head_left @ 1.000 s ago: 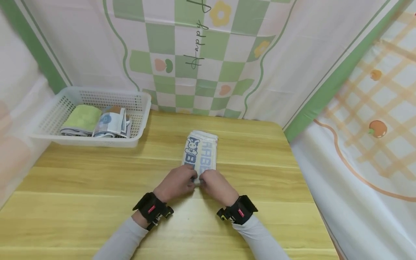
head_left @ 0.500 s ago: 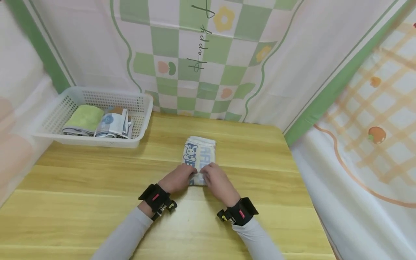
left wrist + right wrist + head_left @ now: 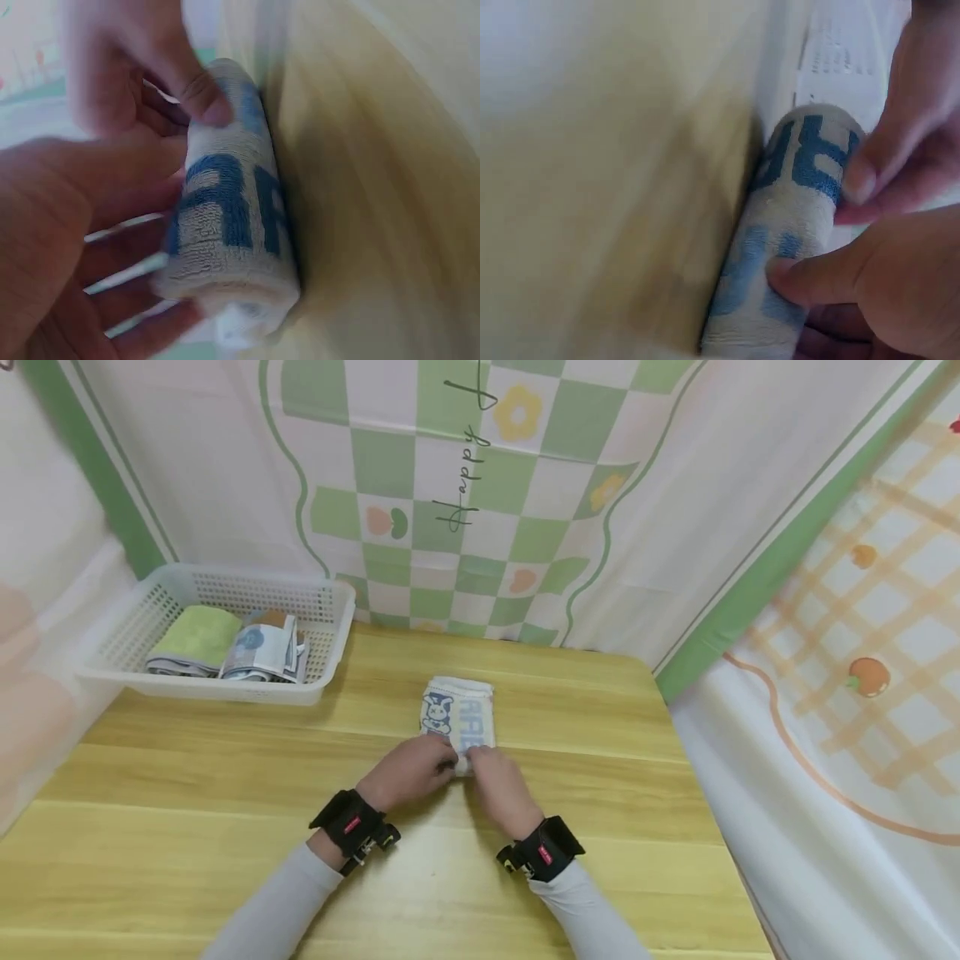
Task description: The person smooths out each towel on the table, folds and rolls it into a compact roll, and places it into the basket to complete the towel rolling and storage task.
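A white towel point(image 3: 468, 710) with blue letters and a rabbit print lies on the wooden table, its far part flat. Toward me its near end forms a thick roll, seen closely as the rolled towel point(image 3: 225, 202) in the left wrist view. My left hand point(image 3: 408, 770) grips the roll's left part, with some fingers spread behind it. On the right part, my right hand point(image 3: 506, 789) holds on, its thumb point(image 3: 799, 279) pressed against the printed cloth. Both hands are close together, and the fingers partly hide the roll in the head view.
At the back left stands a white perforated basket point(image 3: 217, 692). Inside are a folded green cloth point(image 3: 197, 639) and a white-and-blue folded cloth point(image 3: 258, 650). A checkered curtain point(image 3: 450, 552) hangs behind the table point(image 3: 592, 768), and more fabric hangs along both sides.
The near end of the towel has been turned over away from me, and its flat part has become shorter. Both hands have shifted their grip along the near edge.
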Tool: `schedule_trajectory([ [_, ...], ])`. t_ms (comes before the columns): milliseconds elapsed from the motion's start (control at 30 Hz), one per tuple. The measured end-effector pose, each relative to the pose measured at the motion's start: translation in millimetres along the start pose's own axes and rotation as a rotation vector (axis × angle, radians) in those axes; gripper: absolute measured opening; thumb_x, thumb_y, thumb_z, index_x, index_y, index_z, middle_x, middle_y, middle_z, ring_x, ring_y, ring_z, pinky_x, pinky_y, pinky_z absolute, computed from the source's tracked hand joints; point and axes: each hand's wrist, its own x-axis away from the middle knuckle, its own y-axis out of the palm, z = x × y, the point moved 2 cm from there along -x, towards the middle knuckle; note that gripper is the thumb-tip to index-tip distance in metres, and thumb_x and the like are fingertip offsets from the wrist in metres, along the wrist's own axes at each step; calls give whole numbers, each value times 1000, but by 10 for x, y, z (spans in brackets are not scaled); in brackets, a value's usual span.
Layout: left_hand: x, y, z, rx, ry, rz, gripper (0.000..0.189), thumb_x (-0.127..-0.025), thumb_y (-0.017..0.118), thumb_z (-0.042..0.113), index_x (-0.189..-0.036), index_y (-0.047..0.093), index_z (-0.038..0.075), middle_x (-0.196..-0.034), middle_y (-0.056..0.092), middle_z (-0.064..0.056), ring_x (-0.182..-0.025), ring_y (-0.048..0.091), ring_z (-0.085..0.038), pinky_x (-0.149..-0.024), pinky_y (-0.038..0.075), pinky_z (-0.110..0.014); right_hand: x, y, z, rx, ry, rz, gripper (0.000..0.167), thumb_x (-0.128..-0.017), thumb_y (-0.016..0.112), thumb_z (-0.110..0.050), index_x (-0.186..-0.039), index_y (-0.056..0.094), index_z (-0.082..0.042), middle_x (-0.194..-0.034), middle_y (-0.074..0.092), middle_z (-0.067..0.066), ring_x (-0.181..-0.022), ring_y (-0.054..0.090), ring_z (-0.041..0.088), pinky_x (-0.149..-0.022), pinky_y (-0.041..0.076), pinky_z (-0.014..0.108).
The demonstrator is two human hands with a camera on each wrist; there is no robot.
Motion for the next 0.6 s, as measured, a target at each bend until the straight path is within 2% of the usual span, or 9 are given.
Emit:
schedule_trajectory([
  [100, 74, 14, 46, -122, 11, 13, 2, -92, 70, 7, -93, 71, 8, -83, 66, -1, -73, 61, -16, -67, 55, -30, -66, 13, 48, -52, 12, -37, 22, -80, 66, 11, -96, 66, -4, -82, 67, 9, -71, 64, 24, -60, 56, 34],
  [233, 66, 56, 45, -178, -10, -1, 12, -92, 63, -4, -99, 66, 6, -90, 68, -6, -81, 66, -23, -72, 58, -36, -100, -14, 144, -213, 18, -131, 18, -90, 59, 6, -104, 68, 0, -91, 71, 12, -77, 65, 23, -68, 58, 37],
  [333, -4, 42, -30, -115, -76, -70, 19, -92, 59, -8, -101, 66, 8, -92, 68, -6, -84, 65, -22, -76, 57, -36, -98, -44, 211, -370, 50, -169, 19, -100, 55, -2, -115, 66, 2, -105, 72, 16, -91, 68, 24, -83, 58, 42],
  [400, -71, 25, -90, -51, -107, -118, 19, -92, 57, -8, -99, 66, 8, -91, 66, -5, -83, 63, -20, -78, 56, -36, -81, -87, 241, -437, 76, -136, 18, -100, 58, -4, -115, 65, 2, -108, 71, 16, -98, 67, 26, -88, 57, 44],
  [500, -163, -5, -152, 25, -139, -179, 17, -91, 59, -8, -97, 68, 6, -87, 64, -5, -79, 59, -18, -76, 54, -36, -32, -187, 203, -414, 75, -40, 12, -94, 69, -6, -106, 68, -1, -104, 71, 12, -99, 67, 27, -89, 57, 43],
  [600, -206, -36, -165, 61, -172, -206, 13, -92, 60, -6, -96, 68, 2, -84, 62, -5, -76, 56, -19, -75, 53, -37, 2, -230, 120, -308, 21, 10, 16, -85, 77, -2, -100, 71, -1, -99, 71, 11, -95, 67, 27, -86, 57, 42],
])
